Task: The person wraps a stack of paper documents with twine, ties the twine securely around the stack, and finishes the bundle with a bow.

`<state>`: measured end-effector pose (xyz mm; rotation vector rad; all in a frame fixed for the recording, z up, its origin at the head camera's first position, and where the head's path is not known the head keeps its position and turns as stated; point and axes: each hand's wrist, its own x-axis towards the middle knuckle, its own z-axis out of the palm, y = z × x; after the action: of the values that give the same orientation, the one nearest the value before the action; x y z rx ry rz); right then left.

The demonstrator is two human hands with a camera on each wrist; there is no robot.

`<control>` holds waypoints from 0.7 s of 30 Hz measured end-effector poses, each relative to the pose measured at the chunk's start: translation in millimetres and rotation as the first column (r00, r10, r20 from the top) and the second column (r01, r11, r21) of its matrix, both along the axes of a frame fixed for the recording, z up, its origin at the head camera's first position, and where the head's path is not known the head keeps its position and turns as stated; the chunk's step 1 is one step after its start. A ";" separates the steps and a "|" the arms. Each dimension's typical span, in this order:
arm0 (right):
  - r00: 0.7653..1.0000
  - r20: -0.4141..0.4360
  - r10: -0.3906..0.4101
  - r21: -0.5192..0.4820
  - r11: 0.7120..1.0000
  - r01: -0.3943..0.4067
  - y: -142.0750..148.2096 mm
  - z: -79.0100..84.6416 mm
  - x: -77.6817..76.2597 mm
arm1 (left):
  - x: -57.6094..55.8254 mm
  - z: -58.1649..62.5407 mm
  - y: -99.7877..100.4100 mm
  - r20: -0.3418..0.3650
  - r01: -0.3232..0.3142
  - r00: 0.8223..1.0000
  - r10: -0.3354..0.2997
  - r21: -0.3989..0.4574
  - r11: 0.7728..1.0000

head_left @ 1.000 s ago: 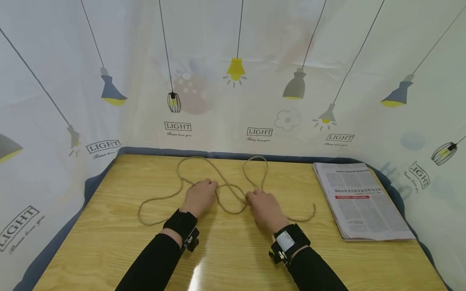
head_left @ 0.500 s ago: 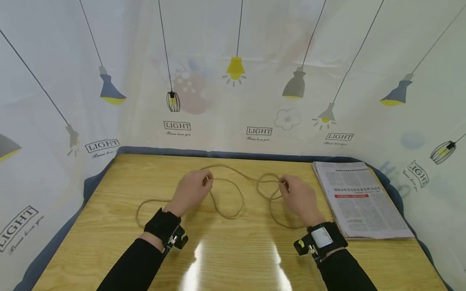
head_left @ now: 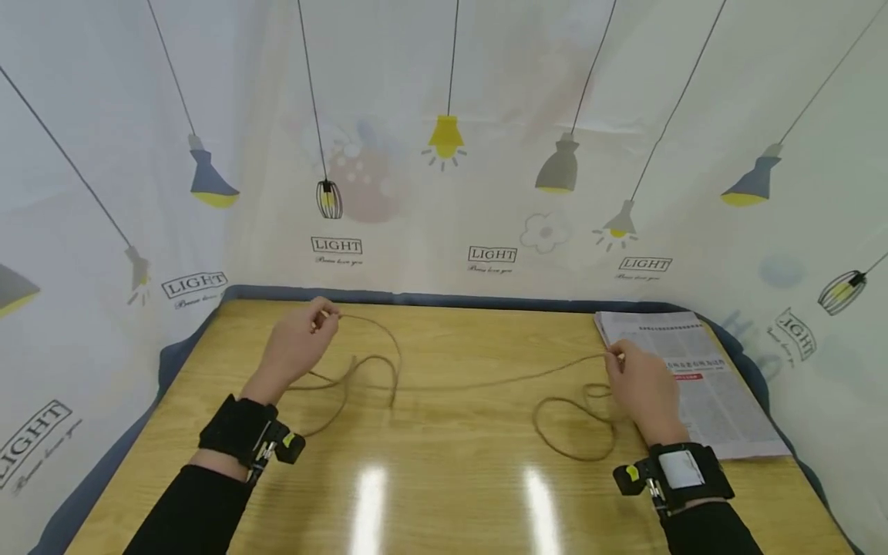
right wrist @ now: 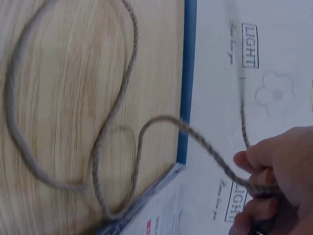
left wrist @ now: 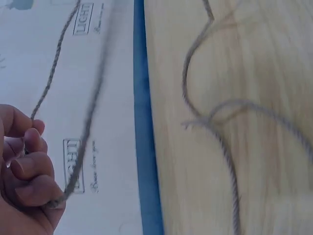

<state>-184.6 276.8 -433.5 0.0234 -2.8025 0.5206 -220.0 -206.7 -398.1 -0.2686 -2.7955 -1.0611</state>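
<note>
One wooden surface (head_left: pixel 451 478) spreads beneath the fingers (left wrist: pixel 34 166). Two black-sleeved arms (head_left: pixel 187 509) reach forward, wrists well apart. One newspaper stack (head_left: pixel 721 424) lies just right of the right fingers. Two hands, left hand (head_left: pixel 294 347) and right hand (head_left: pixel 645 389), curl their fingers closed around what looks like one rope (right wrist: pixel 208 146), strung between them, with loose loops below both.

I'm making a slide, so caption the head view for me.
Left hand and right hand hold a looped rope above a wooden table, with a newspaper stack at right.
</note>
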 end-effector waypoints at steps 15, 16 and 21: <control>0.997 0.072 -0.036 0.180 0.983 0.023 -8.7 -16.5 1.5 | 16.9 -4.1 28.5 0.152 0.424 0.875 -0.460 0.217 0.879; 0.999 0.045 -0.006 0.188 0.982 -0.003 -18.4 -17.1 2.9 | 17.6 -4.8 33.8 0.132 0.442 0.873 -0.470 0.196 0.875; 0.955 0.010 0.297 0.183 0.938 -0.293 -73.4 -30.4 5.6 | 17.8 -5.5 52.3 0.024 0.561 0.825 -0.564 0.085 0.824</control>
<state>-179.0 203.4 -463.9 0.4915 -2.8334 0.3224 -202.2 -154.4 -403.5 -1.1335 -2.7675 -1.2828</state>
